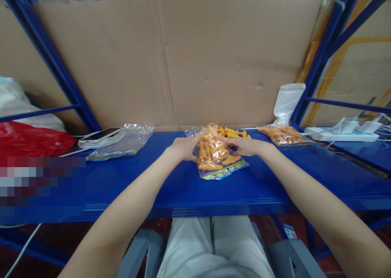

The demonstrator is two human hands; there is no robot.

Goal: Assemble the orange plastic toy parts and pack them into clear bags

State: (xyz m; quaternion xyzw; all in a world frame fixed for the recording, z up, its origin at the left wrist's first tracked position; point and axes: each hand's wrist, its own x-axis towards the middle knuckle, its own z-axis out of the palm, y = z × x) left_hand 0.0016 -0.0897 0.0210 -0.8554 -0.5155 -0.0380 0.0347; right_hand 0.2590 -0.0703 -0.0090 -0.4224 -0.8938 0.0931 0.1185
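A clear plastic bag filled with orange plastic pieces lies on the blue shelf, its colourful printed end toward me. My left hand grips the bag's left side, with the fingertips partly hidden behind the plastic. On the other side my right hand closes on the bag's right edge. Just behind the bag, more loose orange pieces sit in a small pile. Further right is a second clear bag of orange pieces, apart from both hands.
Flat clear bags and a coiled white cable lie on the left. A power strip with plugs stands at the right. A cardboard sheet closes off the back between blue metal posts. A red bag is at far left.
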